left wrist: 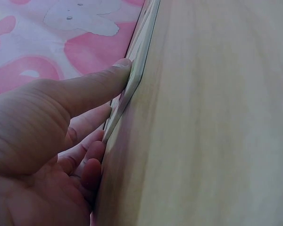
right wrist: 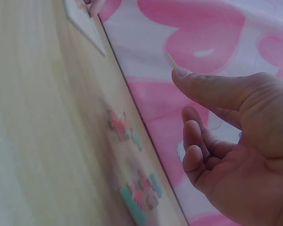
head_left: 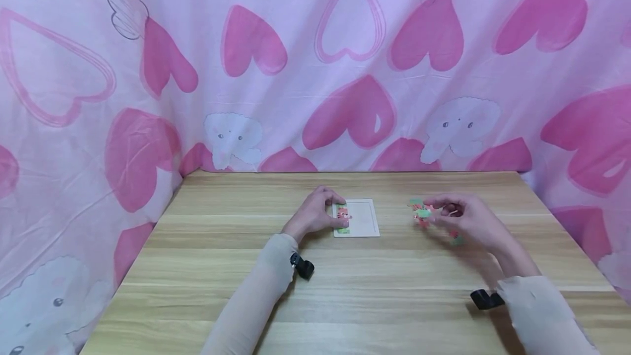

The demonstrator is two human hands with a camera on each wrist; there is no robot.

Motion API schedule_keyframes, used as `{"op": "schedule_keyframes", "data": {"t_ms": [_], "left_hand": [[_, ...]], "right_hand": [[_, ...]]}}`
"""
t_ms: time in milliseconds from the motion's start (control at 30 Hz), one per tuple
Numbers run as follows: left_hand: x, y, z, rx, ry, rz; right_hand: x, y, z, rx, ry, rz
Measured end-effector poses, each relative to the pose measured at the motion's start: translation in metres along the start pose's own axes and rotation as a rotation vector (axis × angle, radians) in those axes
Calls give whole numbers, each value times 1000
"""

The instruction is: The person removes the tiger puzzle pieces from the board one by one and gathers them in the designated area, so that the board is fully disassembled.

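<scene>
A white puzzle board [head_left: 362,218] lies on the wooden table, with joined picture pieces [head_left: 342,213] along its left side. My left hand [head_left: 315,213] holds the board at that side, its thumb and fingers spread over the left end; in the left wrist view the thumb lies on top and the other fingers sit along the edge. To the right of the board, my right hand [head_left: 465,218] pinches a puzzle piece [right wrist: 171,60] between thumb and index finger, seen almost edge-on in the right wrist view. Beneath that hand lie loose red and green puzzle pieces [right wrist: 141,195].
Another loose piece group [right wrist: 120,125] lies between the board and the nearer pieces. The wooden table [head_left: 365,289] ends at a pink heart-patterned curtain [head_left: 296,97] at the back and sides. A black wrist camera [head_left: 302,266] is on the left sleeve.
</scene>
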State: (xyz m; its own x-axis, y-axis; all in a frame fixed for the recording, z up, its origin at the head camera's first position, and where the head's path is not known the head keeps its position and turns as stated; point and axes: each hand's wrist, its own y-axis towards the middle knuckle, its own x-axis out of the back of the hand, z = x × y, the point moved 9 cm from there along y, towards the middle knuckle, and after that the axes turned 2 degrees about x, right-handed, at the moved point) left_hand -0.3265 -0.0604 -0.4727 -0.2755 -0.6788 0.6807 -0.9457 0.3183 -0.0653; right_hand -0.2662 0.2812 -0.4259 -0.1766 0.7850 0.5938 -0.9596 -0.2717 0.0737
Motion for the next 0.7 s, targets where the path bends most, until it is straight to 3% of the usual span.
{"op": "schedule_keyframes", "data": {"t_ms": [233, 467, 700], "left_hand": [[2, 1, 1, 1, -9, 0], [4, 3, -1, -12, -6, -5], [0, 1, 0, -14, -14, 10]], "right_hand": [[-4, -8, -8, 51, -53, 4], [-10, -19, -21, 2, -34, 21], [-16, -29, -31, 33, -98, -6]]}}
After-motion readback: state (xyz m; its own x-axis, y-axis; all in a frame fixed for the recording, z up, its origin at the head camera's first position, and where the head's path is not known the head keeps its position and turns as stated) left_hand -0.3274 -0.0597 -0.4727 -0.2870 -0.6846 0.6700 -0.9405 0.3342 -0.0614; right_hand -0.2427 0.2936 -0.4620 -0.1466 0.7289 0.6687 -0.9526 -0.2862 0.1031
